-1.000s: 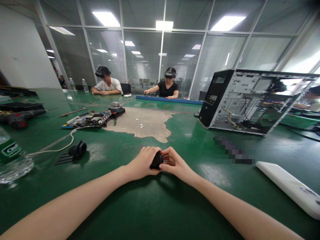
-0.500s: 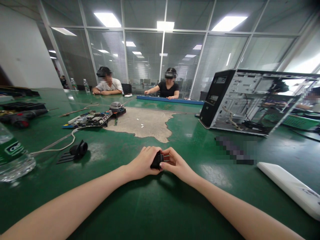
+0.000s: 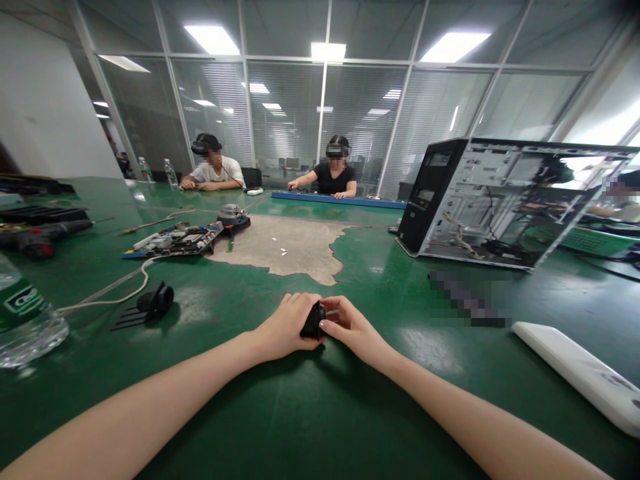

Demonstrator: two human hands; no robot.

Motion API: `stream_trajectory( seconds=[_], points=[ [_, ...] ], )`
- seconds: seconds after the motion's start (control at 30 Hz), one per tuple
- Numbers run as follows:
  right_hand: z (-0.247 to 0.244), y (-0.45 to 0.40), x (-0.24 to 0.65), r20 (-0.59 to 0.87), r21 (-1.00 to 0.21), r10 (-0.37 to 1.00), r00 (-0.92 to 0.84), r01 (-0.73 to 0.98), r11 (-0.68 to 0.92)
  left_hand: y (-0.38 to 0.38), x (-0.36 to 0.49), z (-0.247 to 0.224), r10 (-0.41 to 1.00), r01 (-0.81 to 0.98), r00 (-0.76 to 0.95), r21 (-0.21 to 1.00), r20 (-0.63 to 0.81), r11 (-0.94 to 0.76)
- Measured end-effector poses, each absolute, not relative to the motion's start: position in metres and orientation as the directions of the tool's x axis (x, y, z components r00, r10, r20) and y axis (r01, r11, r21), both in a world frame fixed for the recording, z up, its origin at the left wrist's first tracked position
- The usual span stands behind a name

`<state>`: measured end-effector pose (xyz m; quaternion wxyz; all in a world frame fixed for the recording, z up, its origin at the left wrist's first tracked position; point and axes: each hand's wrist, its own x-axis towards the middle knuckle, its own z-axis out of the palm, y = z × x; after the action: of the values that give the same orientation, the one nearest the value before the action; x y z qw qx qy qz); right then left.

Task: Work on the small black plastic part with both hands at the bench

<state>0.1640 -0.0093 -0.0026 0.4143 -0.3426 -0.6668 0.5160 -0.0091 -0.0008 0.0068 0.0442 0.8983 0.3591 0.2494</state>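
Note:
Fingers of my left hand are wrapped round a small black part, just above the green table. From the other side, my right hand pinches the right edge of the same part with thumb and fingers. Most of the part's left side is hidden by my left hand. Another black piece with a round end and thin prongs lies to the left of my hands.
A circuit board and a water bottle are on the left. An open computer case stands at the right, near a white device. Two people sit across the table.
My right fingers have closed in slightly on the black part; the thin metal pieces seen between them earlier no longer show. The view has shifted a little.

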Motion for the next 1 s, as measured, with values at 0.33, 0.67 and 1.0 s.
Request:
stream_trajectory(
  seconds=[0.33, 0.67, 1.0],
  points=[
    [0.0001, -0.0122, 0.1648, 0.209, -0.973, 0.87, -0.447, -0.008, 0.229, -0.0009, -0.0093, 0.0059, 0.67, 0.624, 0.61, 0.265, 0.422, -0.735],
    [-0.0024, -0.0083, 0.1654, 0.196, -0.972, 0.876, -0.44, 0.034, 0.234, 0.0008, -0.0094, 0.004, 0.667, 0.622, 0.614, 0.261, 0.423, -0.738],
    [-0.0011, -0.0114, 0.164, 0.212, -0.972, 0.881, -0.422, 0.002, 0.235, 0.0006, -0.0094, 0.0039, 0.665, 0.624, 0.609, 0.257, 0.432, -0.738]
  ],
)
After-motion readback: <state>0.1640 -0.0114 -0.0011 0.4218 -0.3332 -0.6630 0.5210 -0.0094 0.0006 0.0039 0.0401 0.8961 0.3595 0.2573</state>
